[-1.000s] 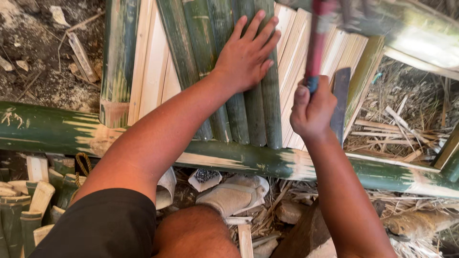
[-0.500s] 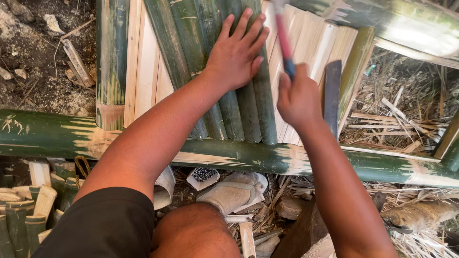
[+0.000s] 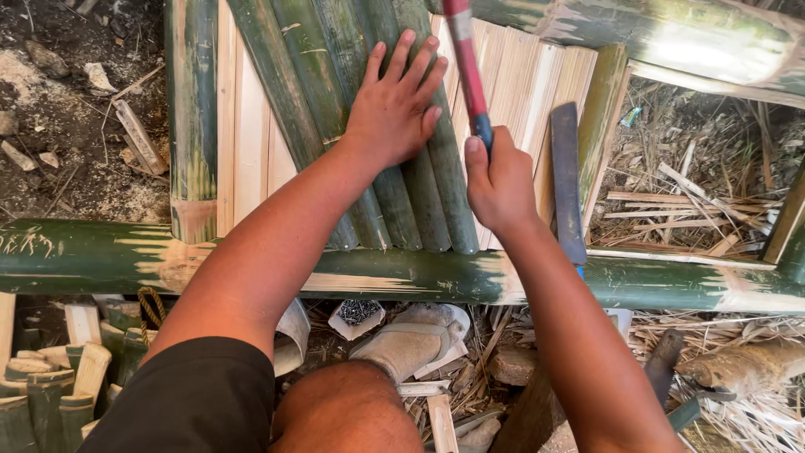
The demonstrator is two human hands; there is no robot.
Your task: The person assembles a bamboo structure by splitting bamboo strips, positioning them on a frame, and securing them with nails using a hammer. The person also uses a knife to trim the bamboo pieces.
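A thick green bamboo crossbeam (image 3: pixel 402 281) runs left to right, carrying split green bamboo slats (image 3: pixel 335 109), pale cut bamboo strips (image 3: pixel 520 92) and a dark flat blade (image 3: pixel 568 180).

slats: green split bamboo slats (image 3: pixel 369 126), rounded outer skin up, packed side by side w/ edges touching, running away from the viewer, slightly angled; near ends sit on the horizontal green bamboo pole (image 3: pixel 402 273).
slat state: left hand (image 3: pixel 394 105) flat on top of them, fingers spread, palm over the middle ones.
hammer: red shaft w/ blue grip (image 3: pixel 467 71), held near upright, tilted a bit left; head out of frame at top.
hammer pos: just right of the green slats, over pale cut slats (image 3: pixel 520 101); right hand (image 3: pixel 501 180) fisted round the grip's lower end.
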